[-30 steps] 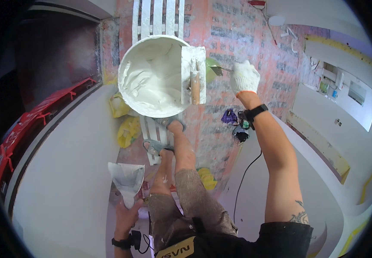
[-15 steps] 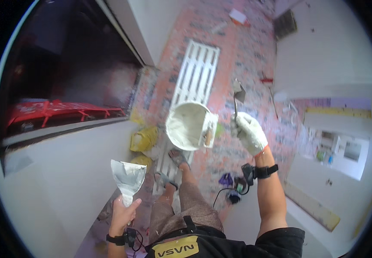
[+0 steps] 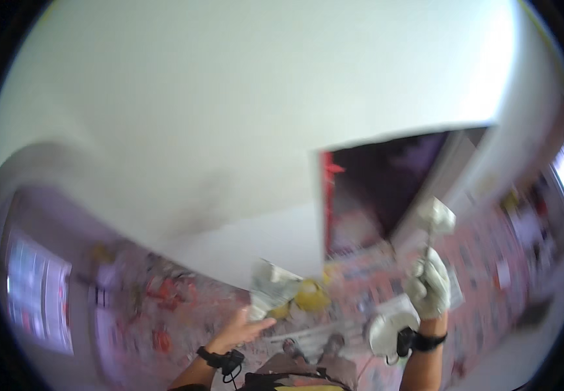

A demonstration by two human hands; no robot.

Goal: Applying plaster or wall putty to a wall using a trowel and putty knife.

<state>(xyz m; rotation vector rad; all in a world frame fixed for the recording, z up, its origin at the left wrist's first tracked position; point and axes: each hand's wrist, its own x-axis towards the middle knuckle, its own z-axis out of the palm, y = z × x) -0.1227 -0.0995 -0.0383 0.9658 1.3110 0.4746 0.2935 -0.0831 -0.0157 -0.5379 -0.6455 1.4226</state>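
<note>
My bare left hand (image 3: 235,330) is closed on the handle of a wide putty knife (image 3: 271,287), whose pale, smeared blade points up toward the white wall (image 3: 184,130). In my white-gloved right hand (image 3: 427,288) is a small trowel (image 3: 439,215), held upright by its thin neck. A whitish layer shows on its blade, but motion blur hides whether that is compound. Below my right hand stands the white bucket (image 3: 384,331), partly covered by my wrist.
A dark opening (image 3: 386,179) with a red edge breaks the wall at the right. Yellow bags (image 3: 311,295) lie at the wall's foot. My feet stand on a pale slatted platform over a paint-spattered reddish floor (image 3: 480,300). A window (image 3: 38,290) is at far left.
My view has swung from the floor and platform to the white wall. The bucket now appears lower right. Both hands still hold their tools, and the trowel blade now looks whitish.
</note>
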